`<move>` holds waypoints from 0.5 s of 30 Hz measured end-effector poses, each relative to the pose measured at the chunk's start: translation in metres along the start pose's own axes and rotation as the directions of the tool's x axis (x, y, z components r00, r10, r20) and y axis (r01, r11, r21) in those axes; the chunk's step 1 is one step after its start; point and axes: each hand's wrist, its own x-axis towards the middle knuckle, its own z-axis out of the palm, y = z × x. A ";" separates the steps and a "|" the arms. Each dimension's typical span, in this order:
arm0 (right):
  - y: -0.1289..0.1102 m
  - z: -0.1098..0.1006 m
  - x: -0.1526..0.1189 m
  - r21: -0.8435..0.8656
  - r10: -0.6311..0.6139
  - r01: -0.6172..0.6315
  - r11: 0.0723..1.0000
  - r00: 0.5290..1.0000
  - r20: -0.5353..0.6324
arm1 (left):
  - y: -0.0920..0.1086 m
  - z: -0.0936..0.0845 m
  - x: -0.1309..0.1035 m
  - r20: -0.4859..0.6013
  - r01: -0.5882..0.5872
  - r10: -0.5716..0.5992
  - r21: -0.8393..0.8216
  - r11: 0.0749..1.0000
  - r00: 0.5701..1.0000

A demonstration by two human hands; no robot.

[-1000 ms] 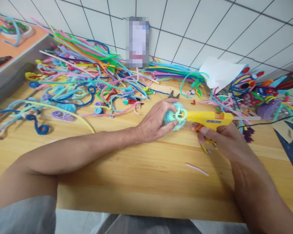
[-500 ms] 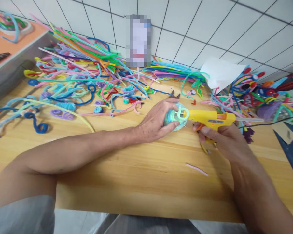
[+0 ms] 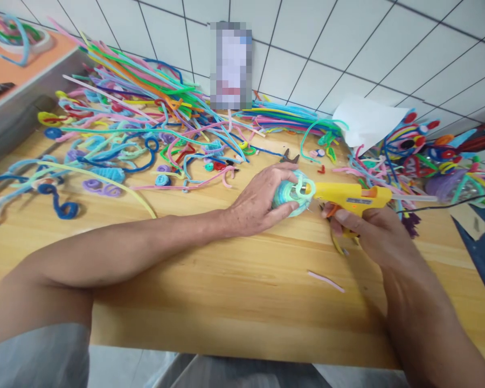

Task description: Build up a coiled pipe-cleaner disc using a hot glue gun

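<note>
My left hand point(image 3: 262, 199) is wrapped round a pale blue-green bundle of coiled pipe cleaners point(image 3: 285, 195), thumb below and fingers above. A lighter green loop shows on the bundle's right side. My right hand point(image 3: 366, 229) grips a yellow hot glue gun point(image 3: 335, 193) by its handle, with fingers at the orange trigger point(image 3: 330, 210). The gun's nozzle points left, into the loop on the bundle. A clear glue stick point(image 3: 414, 198) juts from the gun's back. Under the gun, a pair of yellow-handled pliers point(image 3: 338, 242) is partly hidden by my right hand.
Loose pipe cleaners point(image 3: 117, 124) in many colours cover the table's back left. A phone-like blurred screen point(image 3: 231, 67) stands against the tiled wall. White paper point(image 3: 367, 121) and finished pipe-cleaner figures point(image 3: 412, 140) lie back right. A black cord point(image 3: 448, 205) trails rightward. A short pink piece point(image 3: 326, 281) lies in front.
Almost nothing differs. The glue gun and the bundle sit a few pixels further right, with the gun's nozzle still at the loop.
</note>
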 end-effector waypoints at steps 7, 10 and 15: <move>-0.003 0.004 0.001 0.030 0.012 -0.010 0.999 0.999 -0.051 | -0.002 0.000 0.002 0.002 -0.048 0.048 0.047 0.998 0.999; -0.002 0.005 0.002 0.034 0.009 -0.008 0.999 0.999 -0.046 | -0.002 -0.001 0.002 -0.004 -0.069 0.069 0.059 0.996 0.998; 0.003 0.002 0.002 0.026 -0.007 0.008 1.000 1.000 -0.028 | -0.002 -0.001 0.001 -0.003 -0.080 0.081 0.068 0.994 0.997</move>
